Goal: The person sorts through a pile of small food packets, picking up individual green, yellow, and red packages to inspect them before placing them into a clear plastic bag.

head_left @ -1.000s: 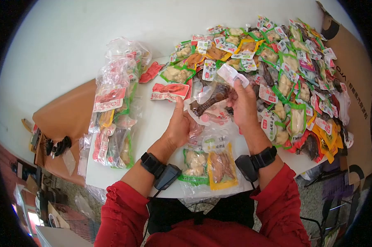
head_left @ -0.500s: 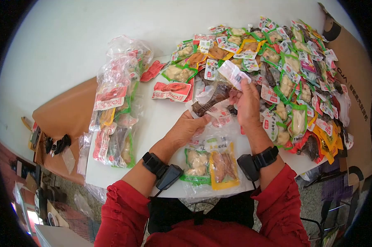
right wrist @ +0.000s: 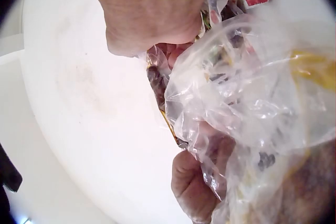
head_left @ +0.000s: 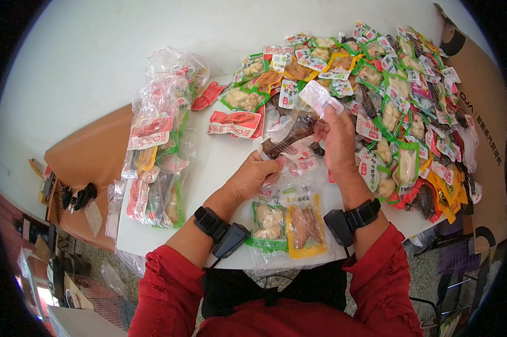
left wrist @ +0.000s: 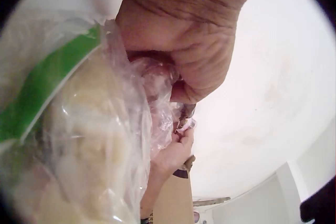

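My right hand (head_left: 339, 140) grips a clear packet of dark brown meat (head_left: 291, 133) by its upper right side, near its white printed end. Below it, my left hand (head_left: 251, 177) pinches the gathered mouth of a clear plastic bag (head_left: 276, 260), thumb towards the right. The packet's lower end overlaps the bag's mouth in the head view. Inside the bag lie a green-edged packet of pale pieces (head_left: 268, 220) and a yellow-edged packet of brown meat (head_left: 305, 227). Crumpled clear film (left wrist: 160, 116) shows under my left fingers in the left wrist view.
A large heap of food packets (head_left: 396, 112) covers the right of the white table (head_left: 211, 185). Filled clear bags (head_left: 152, 140) line its left side. Red-and-white packets (head_left: 234, 123) lie beyond my left hand. A cardboard box (head_left: 481, 129) stands at the right.
My left hand has turned, its thumb swinging down from beside the red-and-white packet onto the bag's mouth. My right hand has shifted slightly right, still holding the dark meat packet.
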